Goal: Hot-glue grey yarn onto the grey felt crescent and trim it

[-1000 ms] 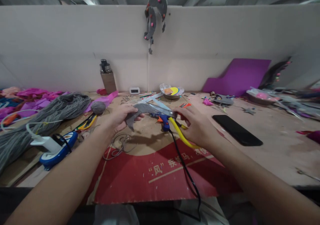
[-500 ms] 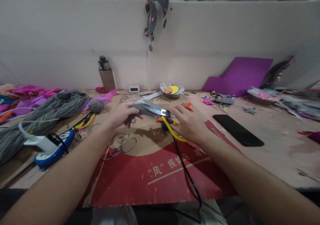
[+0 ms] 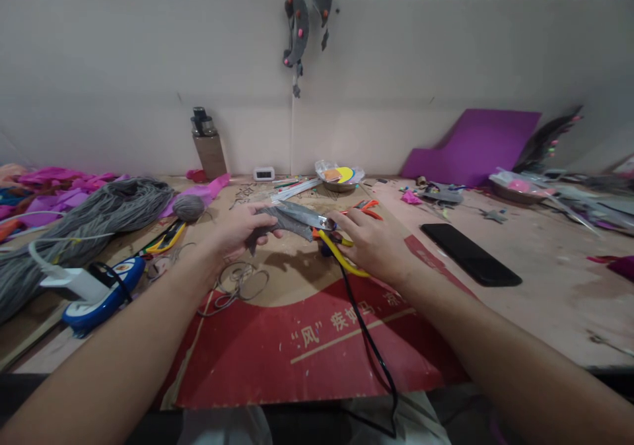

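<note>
My left hand (image 3: 247, 230) is closed on a small piece of dark grey felt-like material (image 3: 284, 224), fingers and thumb pinching its left end. In my right hand (image 3: 369, 240) is a pair of scissors (image 3: 304, 216) with yellow handles, its blades pointing left along the upper edge of the grey piece. The blades look closed or nearly so. Beneath the right hand, an orange-handled tool (image 3: 366, 208) and a dark object with a black cord (image 3: 356, 313) are partly hidden. A loose loop of grey yarn (image 3: 242, 283) lies below my left hand.
Red and brown cardboard (image 3: 238, 359) covers the middle of the table. To the left are a grey yarn hank (image 3: 99, 224), a yarn ball (image 3: 189, 207), a yellow cutter knife (image 3: 168, 237) and a blue power strip (image 3: 109, 296). A black phone (image 3: 470, 253) lies right.
The scissor blades, parted before, have come together along the grey piece. Both hands stay in nearly the same place; the whole view has shifted slightly.
</note>
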`<state>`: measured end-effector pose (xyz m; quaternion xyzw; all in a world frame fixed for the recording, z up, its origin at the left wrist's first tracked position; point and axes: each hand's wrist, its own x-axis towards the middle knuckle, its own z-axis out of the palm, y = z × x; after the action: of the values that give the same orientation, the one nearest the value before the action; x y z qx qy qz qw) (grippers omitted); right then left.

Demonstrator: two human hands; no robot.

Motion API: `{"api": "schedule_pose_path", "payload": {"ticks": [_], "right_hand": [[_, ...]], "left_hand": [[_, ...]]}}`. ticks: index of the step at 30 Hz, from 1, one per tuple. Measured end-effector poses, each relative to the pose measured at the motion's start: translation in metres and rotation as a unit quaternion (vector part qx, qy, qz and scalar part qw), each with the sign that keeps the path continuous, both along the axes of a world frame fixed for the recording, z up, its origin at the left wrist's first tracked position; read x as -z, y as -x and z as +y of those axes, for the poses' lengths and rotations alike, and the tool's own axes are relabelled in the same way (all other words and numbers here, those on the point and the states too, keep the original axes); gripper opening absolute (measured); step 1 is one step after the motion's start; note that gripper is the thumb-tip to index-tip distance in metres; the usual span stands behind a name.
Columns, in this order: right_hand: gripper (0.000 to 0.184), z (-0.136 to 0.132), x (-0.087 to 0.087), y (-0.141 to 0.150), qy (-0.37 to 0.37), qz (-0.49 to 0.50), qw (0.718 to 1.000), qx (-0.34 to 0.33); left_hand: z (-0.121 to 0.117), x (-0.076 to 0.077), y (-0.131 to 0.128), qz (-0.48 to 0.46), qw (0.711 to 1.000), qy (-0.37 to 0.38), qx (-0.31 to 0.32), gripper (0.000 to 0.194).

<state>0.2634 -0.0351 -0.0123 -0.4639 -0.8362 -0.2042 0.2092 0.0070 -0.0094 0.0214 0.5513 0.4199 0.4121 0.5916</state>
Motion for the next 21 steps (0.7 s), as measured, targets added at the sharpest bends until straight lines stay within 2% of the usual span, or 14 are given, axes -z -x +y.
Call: {"api": "schedule_pose_path", "payload": {"ticks": [12,16,19,21], "right_hand": [[0.038,-0.0003,0.0010,-0.0044,-0.017,-0.027,0.999,-0.004],[0.033,0.0018,0.0044,-0.0041,0.003,0.072,0.997,-0.035],[0.031,0.0037,0.0035,-0.0049,0.026,0.178,0.982,-0.051],[0.035,0.0042,0.0012,-0.0063,0.033,0.214,0.974,-0.059]], "left_hand": [[0.0024,0.0007,0.0023,0.006,1.000,-0.019,-0.010,0.023],[0.0039,0.0007,0.0035,0.026,0.999,-0.029,-0.036,0.019],[0.0063,0.0025,0.0050,0.031,0.998,-0.038,-0.038,0.016],[0.0073,0.0036,0.0052,0.023,0.998,-0.040,-0.040,0.018]]}}
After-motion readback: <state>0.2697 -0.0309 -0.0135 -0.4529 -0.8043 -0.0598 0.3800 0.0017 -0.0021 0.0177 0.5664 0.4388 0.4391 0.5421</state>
